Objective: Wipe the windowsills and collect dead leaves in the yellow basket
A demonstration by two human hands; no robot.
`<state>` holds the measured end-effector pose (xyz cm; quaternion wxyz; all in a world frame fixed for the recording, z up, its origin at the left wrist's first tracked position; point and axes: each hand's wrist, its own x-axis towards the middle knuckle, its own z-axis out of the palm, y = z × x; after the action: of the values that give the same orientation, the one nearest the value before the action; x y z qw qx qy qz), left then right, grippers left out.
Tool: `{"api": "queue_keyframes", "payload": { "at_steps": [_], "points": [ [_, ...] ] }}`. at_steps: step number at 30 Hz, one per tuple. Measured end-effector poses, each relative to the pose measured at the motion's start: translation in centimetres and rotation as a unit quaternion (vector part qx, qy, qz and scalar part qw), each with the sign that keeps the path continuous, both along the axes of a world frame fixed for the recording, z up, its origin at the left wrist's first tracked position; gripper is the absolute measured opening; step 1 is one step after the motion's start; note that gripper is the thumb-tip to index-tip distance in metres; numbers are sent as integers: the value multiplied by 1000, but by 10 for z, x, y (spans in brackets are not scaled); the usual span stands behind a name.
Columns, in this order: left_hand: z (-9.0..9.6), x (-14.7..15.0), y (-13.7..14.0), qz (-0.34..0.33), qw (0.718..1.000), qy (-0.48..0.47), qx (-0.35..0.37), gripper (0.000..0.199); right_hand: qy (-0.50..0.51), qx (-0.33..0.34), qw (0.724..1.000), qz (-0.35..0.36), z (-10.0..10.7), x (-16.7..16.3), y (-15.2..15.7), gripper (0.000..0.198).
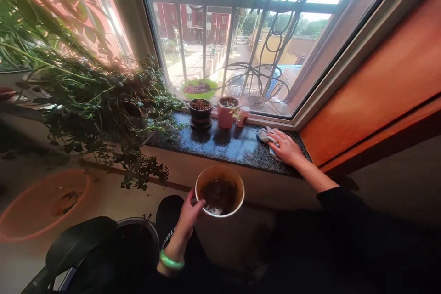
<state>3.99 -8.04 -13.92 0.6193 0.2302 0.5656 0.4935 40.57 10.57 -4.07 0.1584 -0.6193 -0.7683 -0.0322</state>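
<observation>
My left hand [190, 213], with a green bangle [171, 261] at the wrist, grips the rim of a round tub [240, 193] with dark contents and something white inside. The tub is held in front of the windowsill, below its edge. At the sill's right end my right hand [286, 147] presses a crumpled, patterned cloth [265, 135] onto the dark speckled stone windowsill [237, 147]. Left of the cloth stand a small pink-capped bottle [243, 116], a pink pot [225, 117] with a little plant, and a black pot [200, 115] of brown soil.
A bushy trailing plant [113, 105] hangs over the sill's left end. On the floor at left is an orange basin [15, 204], and near my legs a large dark pot [138, 239]. Behind the barred window sits a green bowl [205, 94]. An orange panel [379, 82] borders the right side.
</observation>
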Motion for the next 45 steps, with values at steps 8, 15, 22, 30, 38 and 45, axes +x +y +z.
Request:
{"api": "queue_keyframes", "payload": {
  "at_steps": [8,15,22,30,38,45],
  "points": [
    [-4,28,1,-24,1000,3,10,73,16,61,992,-111,-12,-2,-37,45],
    [-10,44,1,-67,997,21,32,73,93,40,989,109,4,-145,-80,36],
    [4,44,-4,-70,995,63,38,74,85,10,970,227,14,-136,-63,35],
    [16,52,-4,-76,995,53,20,79,10,-43,996,-74,21,14,11,43],
    [19,55,-6,-77,996,31,17,74,2,73,992,-99,-6,34,-48,44],
    [1,57,-1,-98,995,13,21,72,14,121,988,-94,-10,11,-95,45]
  ]
}}
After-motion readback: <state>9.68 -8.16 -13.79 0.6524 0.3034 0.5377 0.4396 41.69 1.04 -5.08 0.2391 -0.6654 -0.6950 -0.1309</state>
